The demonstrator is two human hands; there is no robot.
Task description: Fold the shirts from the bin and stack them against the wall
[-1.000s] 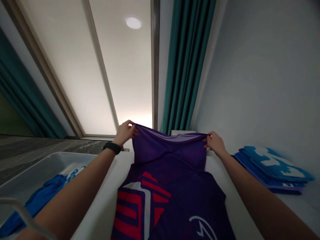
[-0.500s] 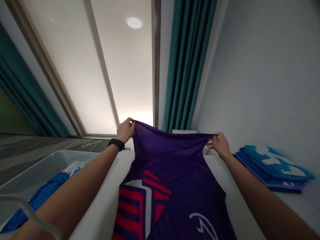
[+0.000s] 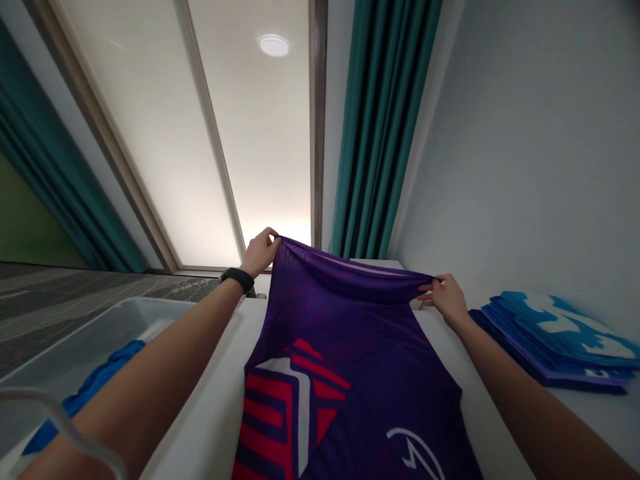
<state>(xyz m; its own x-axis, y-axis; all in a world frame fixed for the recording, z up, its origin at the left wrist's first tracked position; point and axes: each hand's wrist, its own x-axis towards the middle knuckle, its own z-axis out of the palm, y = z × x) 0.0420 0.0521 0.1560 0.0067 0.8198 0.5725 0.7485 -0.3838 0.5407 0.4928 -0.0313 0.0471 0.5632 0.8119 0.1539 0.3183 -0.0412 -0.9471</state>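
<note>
The person's left hand (image 3: 261, 250) is clenched on the far left corner of a purple fabric garment (image 3: 350, 347), with the cloth pinched between thumb and fingers. The right hand (image 3: 447, 299) grips the garment's far right corner in the same pinching way. The left hand is the higher of the two, so the garment's far edge runs down from left to right between them, pulled fairly taut with a slight sag in the middle. Both arms reach forward along either side of the garment.

The far part of the garment is lifted into the air. The nearer part lies spread on a white surface (image 3: 210, 413), in the middle of the view. The nearer half carries a block of red and white stripes toward its left side, and a white outlined logo sits toward its right side at the bottom of the picture. A black wristband (image 3: 237, 279) sits on the left wrist, just left of the garment's raised corner.

To the left of the garment, past the left forearm, stands a translucent grey plastic bin (image 3: 145, 313) with a crumpled blue cloth (image 3: 100, 377) inside it. To the right of the garment, well apart from it and beyond the right hand, a flat stack of folded blue and white cloths (image 3: 560, 333) rests on the surface by a pale wall. Behind the garment's raised edge hangs a teal pleated curtain (image 3: 380, 133). High above the garment, a round white ceiling light (image 3: 273, 45) glows.
</note>
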